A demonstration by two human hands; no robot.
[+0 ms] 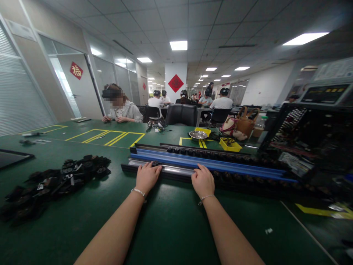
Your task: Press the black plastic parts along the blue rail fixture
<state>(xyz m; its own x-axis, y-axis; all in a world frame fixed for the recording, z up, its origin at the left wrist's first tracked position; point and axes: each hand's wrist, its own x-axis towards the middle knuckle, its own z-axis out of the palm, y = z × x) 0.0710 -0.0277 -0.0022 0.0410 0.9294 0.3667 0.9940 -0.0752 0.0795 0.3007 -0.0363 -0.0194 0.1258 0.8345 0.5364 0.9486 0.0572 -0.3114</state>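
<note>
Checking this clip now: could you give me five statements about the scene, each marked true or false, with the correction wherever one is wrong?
1. The left hand and the right hand are both at the near rail. True.
2. The pile of dark parts lies to the right of both hands. False: it lies to the left of them.
3. The long middle strip beyond the near rail is red. False: it is blue.
4. A metal bowl sits farther from the person than the near rail. True.
5. The right wrist is bare. False: it wears a bracelet.
</note>
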